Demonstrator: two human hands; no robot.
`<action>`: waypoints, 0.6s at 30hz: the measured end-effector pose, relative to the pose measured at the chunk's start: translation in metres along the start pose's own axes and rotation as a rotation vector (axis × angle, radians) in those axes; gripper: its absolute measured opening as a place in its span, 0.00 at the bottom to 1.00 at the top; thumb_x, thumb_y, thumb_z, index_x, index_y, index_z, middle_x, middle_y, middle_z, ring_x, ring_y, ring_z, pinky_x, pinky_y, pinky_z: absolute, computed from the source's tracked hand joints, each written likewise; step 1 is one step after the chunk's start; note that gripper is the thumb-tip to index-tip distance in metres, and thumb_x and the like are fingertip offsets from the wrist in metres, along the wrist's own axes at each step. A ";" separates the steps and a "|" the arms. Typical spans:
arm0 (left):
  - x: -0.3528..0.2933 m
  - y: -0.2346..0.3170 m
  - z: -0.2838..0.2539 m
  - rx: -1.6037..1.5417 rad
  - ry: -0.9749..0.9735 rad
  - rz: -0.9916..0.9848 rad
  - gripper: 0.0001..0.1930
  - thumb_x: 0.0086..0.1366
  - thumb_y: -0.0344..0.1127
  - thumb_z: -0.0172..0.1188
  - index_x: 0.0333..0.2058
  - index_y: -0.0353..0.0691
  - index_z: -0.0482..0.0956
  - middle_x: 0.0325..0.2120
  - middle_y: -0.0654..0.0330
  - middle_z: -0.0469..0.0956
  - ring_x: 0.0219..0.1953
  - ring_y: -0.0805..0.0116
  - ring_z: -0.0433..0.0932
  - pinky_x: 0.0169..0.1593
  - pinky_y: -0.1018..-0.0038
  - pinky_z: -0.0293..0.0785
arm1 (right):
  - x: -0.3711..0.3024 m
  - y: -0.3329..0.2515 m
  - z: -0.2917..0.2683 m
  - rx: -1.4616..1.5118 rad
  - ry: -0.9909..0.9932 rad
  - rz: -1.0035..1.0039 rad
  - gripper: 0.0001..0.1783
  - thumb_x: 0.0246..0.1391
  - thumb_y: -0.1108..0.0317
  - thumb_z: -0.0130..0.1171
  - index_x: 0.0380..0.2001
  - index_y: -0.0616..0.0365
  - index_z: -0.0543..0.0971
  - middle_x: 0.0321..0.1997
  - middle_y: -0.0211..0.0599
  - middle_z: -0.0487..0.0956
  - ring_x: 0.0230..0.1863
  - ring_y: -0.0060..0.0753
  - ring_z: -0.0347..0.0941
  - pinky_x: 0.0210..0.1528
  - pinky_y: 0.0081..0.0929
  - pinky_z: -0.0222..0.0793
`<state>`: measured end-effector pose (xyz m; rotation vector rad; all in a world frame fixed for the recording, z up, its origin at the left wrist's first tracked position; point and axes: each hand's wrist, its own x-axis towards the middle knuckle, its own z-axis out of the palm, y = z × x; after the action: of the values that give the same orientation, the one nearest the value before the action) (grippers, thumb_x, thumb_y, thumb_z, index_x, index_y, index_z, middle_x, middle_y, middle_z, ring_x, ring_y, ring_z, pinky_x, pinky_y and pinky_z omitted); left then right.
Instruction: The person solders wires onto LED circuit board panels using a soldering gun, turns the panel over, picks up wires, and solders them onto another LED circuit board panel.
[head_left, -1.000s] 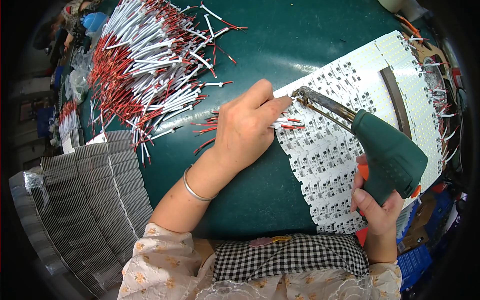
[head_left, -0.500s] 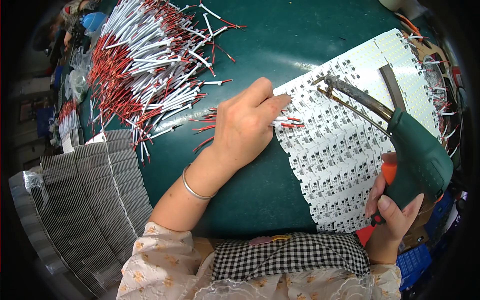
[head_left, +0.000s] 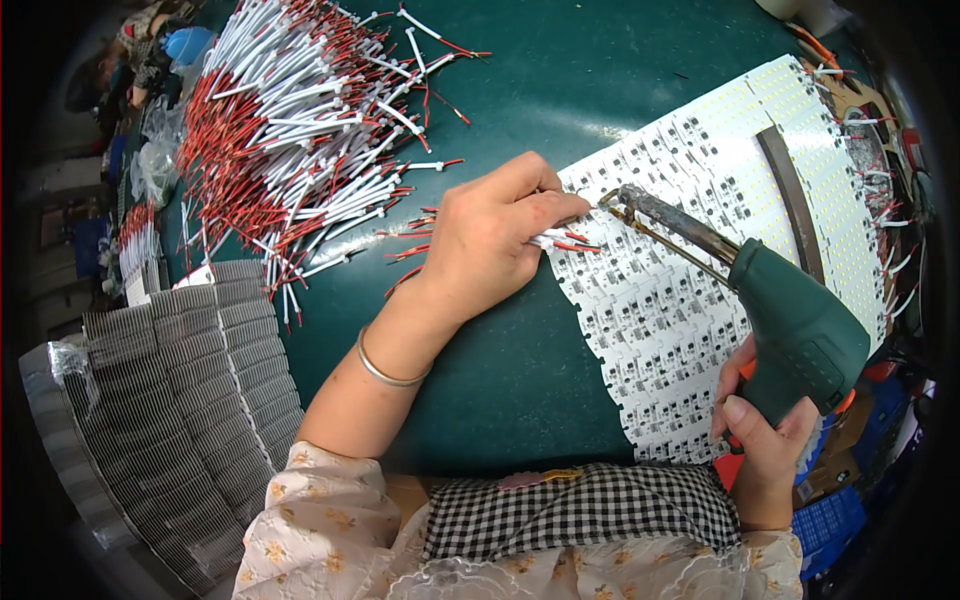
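Note:
My left hand (head_left: 485,235) is closed around a small bunch of red and white wires (head_left: 566,241), whose ends stick out on both sides of the fist. It rests at the upper left edge of a white sheet of circuit boards (head_left: 655,335) with small black components. Gripped by its handle in my right hand (head_left: 768,440) is a green soldering gun (head_left: 805,335). Its long metal barrel points up and left, and the bent tip lies close to my left fingertips, over the boards. Whether the tip touches a wire or pad, I cannot tell.
A big heap of red and white wires (head_left: 300,120) lies at the upper left of the green table (head_left: 470,400). Left of my forearm stand stacked grey ribbed strips (head_left: 180,370). A dark curved strip (head_left: 790,205) lies on the boards' right part. Blue crates (head_left: 830,525) sit at lower right.
The soldering gun has moved left and a little down, bringing its tip near my left fingers. My left fingertips have shifted slightly right, still holding the wires.

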<state>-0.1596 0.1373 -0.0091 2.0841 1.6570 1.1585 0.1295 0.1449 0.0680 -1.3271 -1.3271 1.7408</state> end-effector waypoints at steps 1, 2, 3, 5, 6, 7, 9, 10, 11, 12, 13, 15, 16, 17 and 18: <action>-0.001 0.001 0.000 0.031 0.014 -0.002 0.24 0.36 0.11 0.54 0.33 0.39 0.84 0.25 0.60 0.75 0.26 0.67 0.77 0.27 0.75 0.73 | 0.000 0.002 -0.002 -0.007 -0.032 0.005 0.34 0.43 0.71 0.64 0.54 0.72 0.65 0.32 0.44 0.71 0.20 0.24 0.69 0.16 0.18 0.69; -0.001 0.001 0.001 0.029 0.014 -0.001 0.24 0.36 0.11 0.54 0.33 0.39 0.84 0.25 0.60 0.75 0.26 0.67 0.77 0.27 0.75 0.73 | 0.000 0.003 -0.002 -0.008 -0.030 0.005 0.34 0.43 0.71 0.64 0.54 0.72 0.65 0.32 0.44 0.71 0.20 0.24 0.69 0.16 0.18 0.69; -0.001 0.001 0.001 0.042 0.023 0.014 0.23 0.36 0.11 0.55 0.33 0.39 0.84 0.25 0.60 0.75 0.26 0.67 0.77 0.27 0.75 0.73 | 0.000 0.005 -0.003 -0.019 -0.044 0.004 0.34 0.44 0.71 0.64 0.54 0.72 0.64 0.32 0.44 0.72 0.20 0.24 0.69 0.17 0.18 0.69; 0.000 0.001 0.002 0.054 0.031 0.029 0.23 0.36 0.12 0.56 0.33 0.39 0.84 0.25 0.60 0.75 0.26 0.67 0.77 0.26 0.75 0.72 | 0.000 0.006 -0.002 -0.030 -0.058 0.004 0.34 0.45 0.72 0.64 0.54 0.72 0.64 0.32 0.43 0.72 0.20 0.24 0.69 0.18 0.18 0.70; -0.001 0.001 0.002 0.072 0.035 0.038 0.23 0.36 0.12 0.56 0.33 0.39 0.84 0.24 0.60 0.75 0.25 0.67 0.76 0.25 0.75 0.72 | 0.001 0.007 0.000 -0.042 -0.069 -0.018 0.33 0.45 0.72 0.64 0.55 0.72 0.64 0.33 0.43 0.72 0.21 0.23 0.69 0.18 0.18 0.70; -0.001 0.002 0.002 0.089 0.038 0.047 0.22 0.35 0.13 0.56 0.33 0.39 0.84 0.24 0.60 0.74 0.25 0.67 0.76 0.25 0.75 0.72 | 0.002 0.007 0.001 -0.054 -0.079 -0.039 0.33 0.46 0.72 0.64 0.55 0.71 0.64 0.33 0.42 0.72 0.22 0.23 0.69 0.19 0.18 0.70; -0.001 0.004 0.001 0.112 0.047 0.054 0.22 0.35 0.13 0.57 0.32 0.39 0.83 0.24 0.60 0.74 0.24 0.67 0.76 0.24 0.75 0.72 | 0.000 0.010 0.001 -0.083 -0.081 -0.068 0.32 0.47 0.72 0.63 0.54 0.71 0.65 0.35 0.43 0.72 0.22 0.23 0.70 0.19 0.18 0.70; -0.001 0.005 0.000 0.135 0.056 0.060 0.21 0.35 0.14 0.57 0.32 0.39 0.83 0.24 0.60 0.74 0.24 0.66 0.76 0.24 0.75 0.71 | -0.002 0.012 0.000 -0.111 -0.083 -0.096 0.31 0.47 0.72 0.63 0.54 0.71 0.65 0.37 0.44 0.73 0.23 0.23 0.70 0.19 0.18 0.69; -0.001 0.005 0.001 0.133 0.056 0.062 0.21 0.35 0.14 0.57 0.32 0.39 0.83 0.24 0.60 0.74 0.24 0.66 0.76 0.24 0.75 0.71 | -0.003 0.016 -0.003 -0.112 -0.080 -0.097 0.31 0.47 0.72 0.63 0.54 0.71 0.65 0.37 0.44 0.73 0.23 0.23 0.70 0.19 0.18 0.69; -0.001 0.005 0.002 0.156 0.059 0.077 0.21 0.35 0.15 0.58 0.32 0.38 0.83 0.24 0.60 0.74 0.23 0.66 0.76 0.23 0.74 0.71 | -0.004 0.021 -0.008 -0.163 -0.124 -0.120 0.30 0.47 0.73 0.62 0.54 0.70 0.65 0.37 0.44 0.73 0.23 0.23 0.70 0.19 0.18 0.69; -0.001 0.005 0.003 0.179 0.063 0.091 0.21 0.35 0.15 0.59 0.33 0.38 0.83 0.24 0.60 0.74 0.23 0.66 0.76 0.23 0.74 0.71 | -0.005 0.024 -0.012 -0.213 -0.168 -0.142 0.30 0.47 0.74 0.61 0.54 0.70 0.65 0.38 0.45 0.73 0.24 0.23 0.70 0.19 0.18 0.68; -0.001 0.005 0.004 0.192 0.066 0.112 0.21 0.35 0.16 0.59 0.33 0.38 0.82 0.24 0.60 0.74 0.23 0.66 0.76 0.22 0.74 0.71 | -0.007 0.026 -0.016 -0.227 -0.156 -0.146 0.31 0.47 0.73 0.61 0.54 0.71 0.65 0.38 0.45 0.73 0.23 0.23 0.69 0.18 0.18 0.68; 0.000 0.006 0.004 0.205 0.069 0.131 0.21 0.35 0.17 0.59 0.33 0.38 0.82 0.24 0.60 0.74 0.22 0.67 0.76 0.21 0.74 0.71 | -0.007 0.027 -0.018 -0.241 -0.144 -0.149 0.31 0.46 0.72 0.61 0.53 0.73 0.65 0.38 0.45 0.73 0.22 0.23 0.69 0.17 0.18 0.68; 0.000 0.006 0.005 0.206 0.069 0.132 0.21 0.35 0.17 0.59 0.33 0.38 0.82 0.24 0.60 0.74 0.22 0.67 0.76 0.21 0.74 0.71 | -0.006 0.019 -0.012 -0.239 -0.144 -0.150 0.31 0.46 0.72 0.61 0.53 0.73 0.65 0.38 0.45 0.73 0.22 0.23 0.69 0.17 0.18 0.68; -0.001 0.005 0.005 0.210 0.070 0.135 0.21 0.35 0.17 0.59 0.33 0.38 0.81 0.24 0.60 0.74 0.22 0.67 0.76 0.21 0.74 0.70 | -0.003 0.005 -0.001 -0.124 -0.033 -0.108 0.33 0.45 0.70 0.63 0.53 0.75 0.64 0.34 0.44 0.73 0.19 0.24 0.69 0.16 0.18 0.67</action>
<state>-0.1525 0.1362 -0.0096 2.3408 1.7615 1.1541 0.1318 0.1404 0.0644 -1.2727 -1.5176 1.6376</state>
